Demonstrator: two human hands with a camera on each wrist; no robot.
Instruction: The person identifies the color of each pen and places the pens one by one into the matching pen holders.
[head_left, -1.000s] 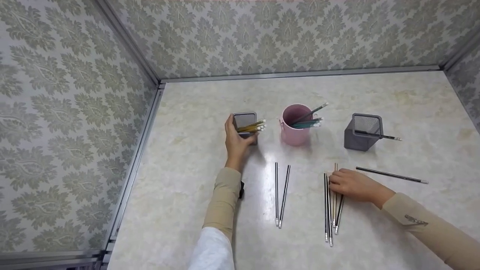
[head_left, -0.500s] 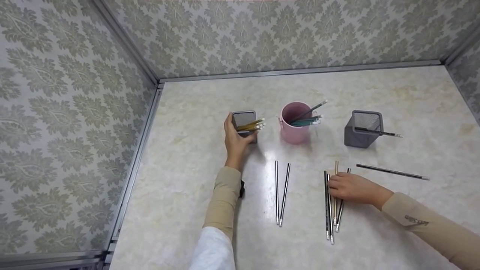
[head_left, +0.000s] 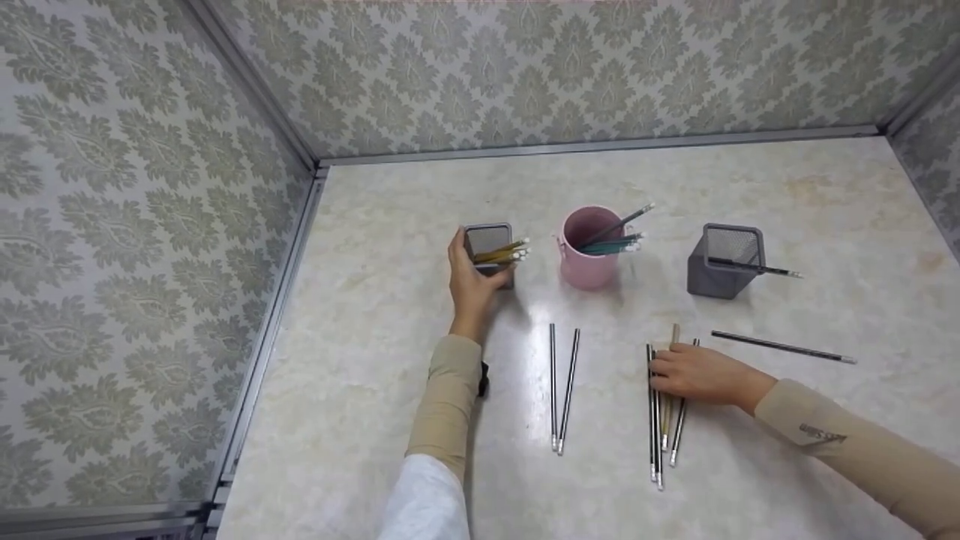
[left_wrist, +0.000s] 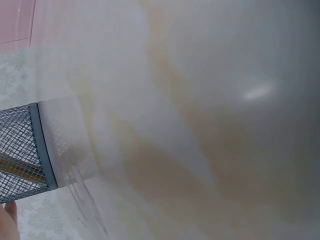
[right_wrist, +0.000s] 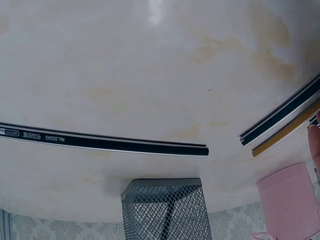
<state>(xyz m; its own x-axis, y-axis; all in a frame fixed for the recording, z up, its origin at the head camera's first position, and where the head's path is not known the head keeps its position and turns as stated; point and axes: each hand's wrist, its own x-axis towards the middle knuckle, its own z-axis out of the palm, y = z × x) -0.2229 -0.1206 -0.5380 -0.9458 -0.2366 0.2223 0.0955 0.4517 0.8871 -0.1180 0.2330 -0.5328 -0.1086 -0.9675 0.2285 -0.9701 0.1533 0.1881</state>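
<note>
My left hand [head_left: 471, 289] holds a grey mesh pencil holder [head_left: 487, 237], fingers on its left side and thumb across its front. Several yellow pencils [head_left: 504, 254] with white erasers lean in it. In the left wrist view, a fingertip [left_wrist: 9, 220] shows below the mesh wall. My right hand [head_left: 697, 375] is over a small group of pencils and pinches a yellow pencil [head_left: 665, 431]; its fingertips are partly hidden. Black striped pencils [head_left: 652, 427] lie on its left, and another black pencil [head_left: 679, 435] lies on its right, partly under the hand.
A pink bucket [head_left: 589, 271] with green pencils and a dark one stands at the middle back. To its right is another mesh holder [head_left: 712, 277] with one black pencil. Two black pencils [head_left: 553, 390] lie between my arms; another black pencil [head_left: 784, 347] lies beyond my right hand.
The yellow pencil under my right hand has tilted, its eraser end swinging left, as that hand shifted slightly left. My left hand stays on the mesh holder.
</note>
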